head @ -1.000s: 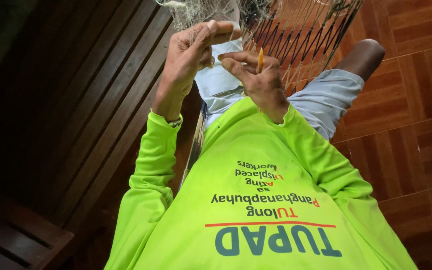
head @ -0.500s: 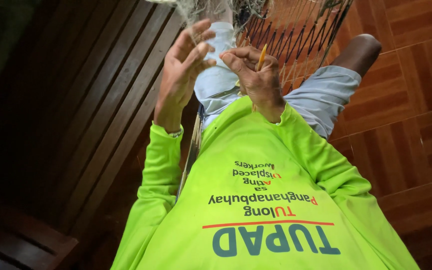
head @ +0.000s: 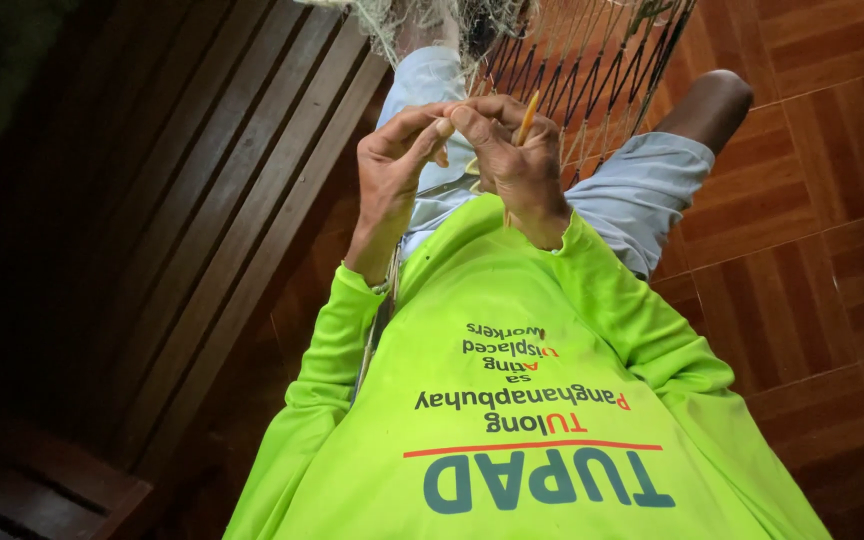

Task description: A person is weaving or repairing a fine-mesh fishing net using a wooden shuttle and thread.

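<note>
Closest to the camera is the bright lime-green long-sleeve shirt (head: 522, 400) with printed lettering across the chest, both sleeves running up to the hands. The left hand (head: 397, 175) is raised over the lap, fingers curled and thumb and forefinger pinched together right at the tip of the other hand's fingers; whatever it's pinching looks like fine thread or mesh, but it's too thin to really make out. The right hand (head: 512, 150) is just beside it, touching at the fingertips, and it's clamped on a thin yellow-orange netting needle (head: 527, 110) that sticks up at a slight tilt from between its fingers. A pale cord (head: 377, 320) hangs down along the left forearm and sleeve. Under the hands are light blue-grey shorts (head: 642, 190), with one bare knee (head: 712, 100) poking out toward the right. Beyond the hands, a net (head: 592, 70) with dark and orange strands is stretched across the top of the view, with a clump of pale fine mesh (head: 422, 20) bunched at the very top edge. On the left is a dark slatted wooden bench (head: 202, 180), and on the right the reddish-brown parquet floor (head: 822, 250).
</note>
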